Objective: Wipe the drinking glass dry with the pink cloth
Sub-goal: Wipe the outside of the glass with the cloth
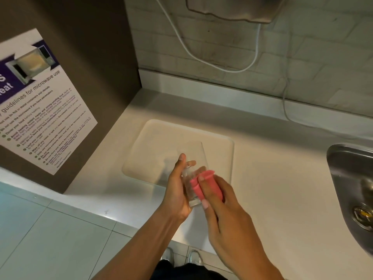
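Observation:
A clear drinking glass (pixel 192 153) is held tilted above the counter, its open end pointing away from me and its base toward me. My left hand (pixel 177 188) wraps around its left side near the base. My right hand (pixel 220 207) presses a folded pink cloth (pixel 201 185) against the right side of the glass. My fingers cover most of the cloth.
A cream mat (pixel 145 154) lies on the white counter (pixel 272 188) under the glass. A steel sink (pixel 343 178) is at the right edge. A brown cabinet wall with a microwave poster (pixel 40 110) stands at left. A white cable (pixel 222 67) hangs on the tiled wall.

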Tool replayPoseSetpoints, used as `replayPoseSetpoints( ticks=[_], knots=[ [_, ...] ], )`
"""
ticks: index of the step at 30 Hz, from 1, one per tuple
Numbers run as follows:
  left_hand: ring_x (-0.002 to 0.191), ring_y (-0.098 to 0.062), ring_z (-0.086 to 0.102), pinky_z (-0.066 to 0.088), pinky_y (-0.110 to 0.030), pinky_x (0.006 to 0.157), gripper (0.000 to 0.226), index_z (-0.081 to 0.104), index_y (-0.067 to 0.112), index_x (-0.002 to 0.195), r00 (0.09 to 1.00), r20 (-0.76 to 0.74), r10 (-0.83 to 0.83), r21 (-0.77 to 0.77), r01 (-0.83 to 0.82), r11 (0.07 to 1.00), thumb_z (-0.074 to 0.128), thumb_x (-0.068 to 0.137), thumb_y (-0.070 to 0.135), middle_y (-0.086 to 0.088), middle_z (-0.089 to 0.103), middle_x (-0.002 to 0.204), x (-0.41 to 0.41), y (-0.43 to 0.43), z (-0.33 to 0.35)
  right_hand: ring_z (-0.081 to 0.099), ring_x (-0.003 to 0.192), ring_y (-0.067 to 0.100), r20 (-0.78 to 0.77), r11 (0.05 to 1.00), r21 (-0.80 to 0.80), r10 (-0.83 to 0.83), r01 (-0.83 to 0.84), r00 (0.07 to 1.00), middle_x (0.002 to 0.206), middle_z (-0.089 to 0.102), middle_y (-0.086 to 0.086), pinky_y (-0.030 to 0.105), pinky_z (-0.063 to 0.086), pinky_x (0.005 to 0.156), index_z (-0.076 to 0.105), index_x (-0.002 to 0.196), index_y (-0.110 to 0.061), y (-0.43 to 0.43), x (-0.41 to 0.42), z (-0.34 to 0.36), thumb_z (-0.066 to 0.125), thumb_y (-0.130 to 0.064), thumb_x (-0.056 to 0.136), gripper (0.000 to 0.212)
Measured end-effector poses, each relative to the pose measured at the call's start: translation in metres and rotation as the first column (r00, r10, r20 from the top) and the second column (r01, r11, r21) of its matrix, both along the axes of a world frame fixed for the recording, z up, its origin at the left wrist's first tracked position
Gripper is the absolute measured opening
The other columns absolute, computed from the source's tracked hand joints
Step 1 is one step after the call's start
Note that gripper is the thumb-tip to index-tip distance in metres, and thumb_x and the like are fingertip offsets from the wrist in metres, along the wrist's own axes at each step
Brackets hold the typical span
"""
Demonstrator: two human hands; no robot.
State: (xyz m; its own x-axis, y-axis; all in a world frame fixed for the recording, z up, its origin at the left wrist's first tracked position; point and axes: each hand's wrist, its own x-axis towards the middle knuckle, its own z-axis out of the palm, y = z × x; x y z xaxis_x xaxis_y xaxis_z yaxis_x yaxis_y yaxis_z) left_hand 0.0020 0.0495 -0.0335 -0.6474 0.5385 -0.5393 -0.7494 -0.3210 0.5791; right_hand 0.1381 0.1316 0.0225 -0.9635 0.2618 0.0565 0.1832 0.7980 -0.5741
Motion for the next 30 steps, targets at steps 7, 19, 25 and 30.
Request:
replayPoseSetpoints(
  ticks=[7,19,25,30],
  knots=[
    [0.095,-0.036,0.079,0.064,-0.045,0.076,0.076,0.066,0.004,0.134,0.999,0.045,-0.016,-0.017,0.017,1.000,0.068,0.089,0.065,-0.023,0.079,0.113,0.009,0.002,-0.003,0.048,0.122,-0.007,0.004,0.993,-0.112,-0.046,0.047,0.999,0.154,0.027,-0.030,0.013,0.043,0.098,0.017,0.153,-0.060,0.013,-0.008,0.001,0.024,-0.048,0.107,0.048],
    [0.095,-0.035,0.077,0.063,-0.044,0.078,0.088,0.069,0.000,0.133,0.998,-0.045,-0.040,-0.084,0.036,0.996,0.066,0.084,0.073,-0.027,0.077,0.114,0.007,-0.002,0.004,0.046,0.132,-0.002,0.026,0.999,0.023,0.022,-0.023,0.999,0.159,0.019,-0.030,0.006,0.034,0.098,-0.001,0.150,-0.064,0.015,-0.012,0.002,0.021,-0.050,0.105,0.052],
    [0.105,-0.036,0.080,0.064,-0.045,0.083,0.089,0.074,0.003,0.124,0.990,-0.143,-0.017,-0.154,-0.006,0.988,0.083,0.066,0.071,-0.024,0.081,0.114,0.010,-0.001,0.004,0.041,0.134,-0.007,0.025,0.999,-0.045,-0.008,0.010,1.000,0.158,0.019,-0.032,0.004,0.033,0.101,0.001,0.147,-0.070,0.010,-0.015,0.005,0.008,-0.063,0.096,0.051],
    [0.106,-0.033,0.078,0.062,-0.042,0.083,0.079,0.073,0.005,0.123,0.974,-0.212,-0.079,-0.179,0.041,0.983,0.078,0.074,0.067,-0.022,0.080,0.116,0.015,-0.004,0.007,0.044,0.127,-0.010,0.010,0.987,-0.141,-0.081,0.082,0.997,0.154,0.034,-0.026,0.006,0.035,0.102,0.020,0.154,-0.057,0.031,-0.041,0.015,0.022,-0.047,0.107,0.048]
  ],
)
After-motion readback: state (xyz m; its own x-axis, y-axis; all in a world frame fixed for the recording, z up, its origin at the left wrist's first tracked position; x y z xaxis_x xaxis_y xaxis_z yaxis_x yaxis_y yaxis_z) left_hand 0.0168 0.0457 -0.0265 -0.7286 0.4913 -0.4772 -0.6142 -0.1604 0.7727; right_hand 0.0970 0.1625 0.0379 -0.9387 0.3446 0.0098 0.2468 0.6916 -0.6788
